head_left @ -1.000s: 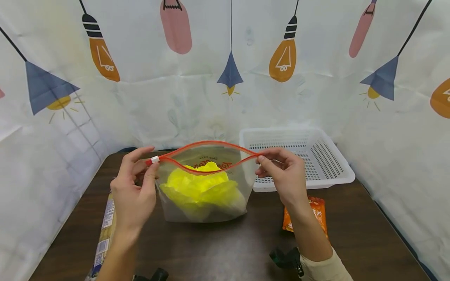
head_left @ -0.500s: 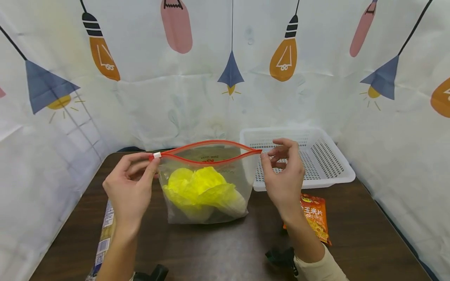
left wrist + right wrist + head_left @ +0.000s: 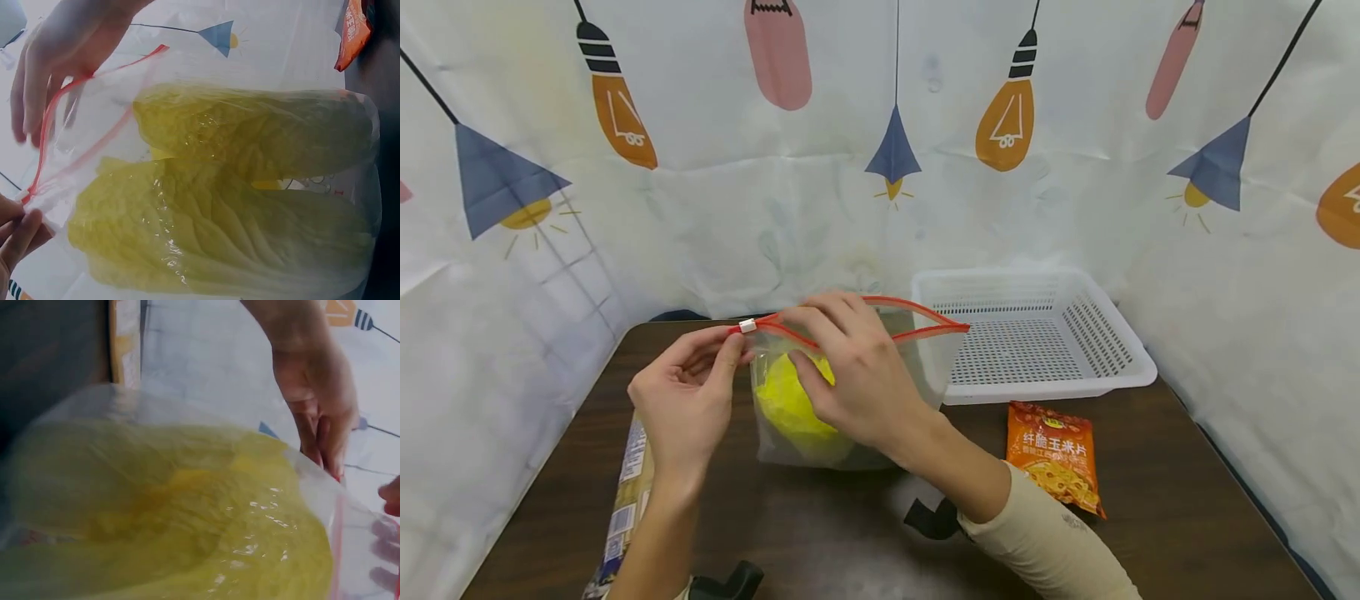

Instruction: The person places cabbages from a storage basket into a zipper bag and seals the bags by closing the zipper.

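Observation:
A clear zip bag (image 3: 934, 367) with a red zipper stands upright on the table, its mouth partly spread. Yellow-green napa cabbage leaves (image 3: 219, 231) fill it, seen through the plastic. The white slider (image 3: 747, 326) sits at the zipper's left end. There my left hand (image 3: 683, 396) pinches the bag's corner between thumb and fingers. Across the front of the bag reaches my right hand (image 3: 857, 375), fingers loosely bent over the zipper close to the slider, gripping nothing that I can see. It hides part of the leaves and of the red zipper.
A white perforated basket (image 3: 1052, 390) stands behind the bag to the right. In front of it lies an orange snack packet (image 3: 1054, 458). A long printed package (image 3: 622, 517) lies along the left, partly behind my forearm. A patterned curtain (image 3: 775, 217) encloses the table.
My right hand has let go of the bag's right end and moved left across the mouth toward the slider. My left hand stays at the left corner. The orange packet is now uncovered.

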Available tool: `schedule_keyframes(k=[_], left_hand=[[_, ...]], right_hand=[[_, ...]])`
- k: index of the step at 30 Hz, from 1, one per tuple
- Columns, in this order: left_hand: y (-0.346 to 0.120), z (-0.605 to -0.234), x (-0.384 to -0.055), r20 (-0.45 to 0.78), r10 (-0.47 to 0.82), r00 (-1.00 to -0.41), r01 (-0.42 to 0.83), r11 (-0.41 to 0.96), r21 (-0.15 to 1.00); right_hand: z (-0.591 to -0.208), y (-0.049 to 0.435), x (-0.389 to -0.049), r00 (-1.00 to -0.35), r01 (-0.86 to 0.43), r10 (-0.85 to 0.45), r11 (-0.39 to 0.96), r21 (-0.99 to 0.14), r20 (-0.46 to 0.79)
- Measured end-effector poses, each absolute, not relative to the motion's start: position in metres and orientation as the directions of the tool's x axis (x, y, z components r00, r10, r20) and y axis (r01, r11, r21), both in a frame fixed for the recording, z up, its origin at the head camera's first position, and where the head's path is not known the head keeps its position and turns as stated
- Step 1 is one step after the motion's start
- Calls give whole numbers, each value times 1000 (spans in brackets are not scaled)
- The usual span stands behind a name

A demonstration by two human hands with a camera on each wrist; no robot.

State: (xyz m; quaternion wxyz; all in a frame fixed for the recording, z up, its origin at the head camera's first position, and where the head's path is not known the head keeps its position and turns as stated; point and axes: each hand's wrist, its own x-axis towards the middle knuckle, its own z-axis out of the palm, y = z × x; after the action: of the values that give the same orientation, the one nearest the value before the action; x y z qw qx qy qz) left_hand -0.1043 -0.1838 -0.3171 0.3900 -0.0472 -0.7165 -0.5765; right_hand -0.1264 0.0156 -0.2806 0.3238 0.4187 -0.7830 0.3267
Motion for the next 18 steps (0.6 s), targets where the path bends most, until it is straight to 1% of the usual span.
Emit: schedule_keyframes(k=[3, 6, 9, 12, 15, 18], left_hand=[[-183, -317, -104, 618, -385, -685, 525, 328, 786], [-183, -317, -105, 620, -387, -682, 529, 325, 784], [-182, -315, -105, 622, -386, -682, 533, 321, 783], [-182, -315, -104, 624, -385, -679, 532, 328, 781], [-181, -315, -103, 629, -388, -674, 529, 340, 777], [-182, -315, -101, 635, -391, -666, 527, 355, 772]], right_hand=[[-272, 1, -137, -457, -864, -531, 456, -214, 714], [-265, -10, -147, -475, -867, -580, 438, -238, 662], [-261, -16, -154, -492, -866, -602, 409, -286, 629], [-260, -21, -157, -508, -860, -617, 406, -310, 601], [-260, -24, -157, -520, -852, -623, 422, -309, 584], [-260, -28, -154, -529, -843, -626, 465, -271, 572]])
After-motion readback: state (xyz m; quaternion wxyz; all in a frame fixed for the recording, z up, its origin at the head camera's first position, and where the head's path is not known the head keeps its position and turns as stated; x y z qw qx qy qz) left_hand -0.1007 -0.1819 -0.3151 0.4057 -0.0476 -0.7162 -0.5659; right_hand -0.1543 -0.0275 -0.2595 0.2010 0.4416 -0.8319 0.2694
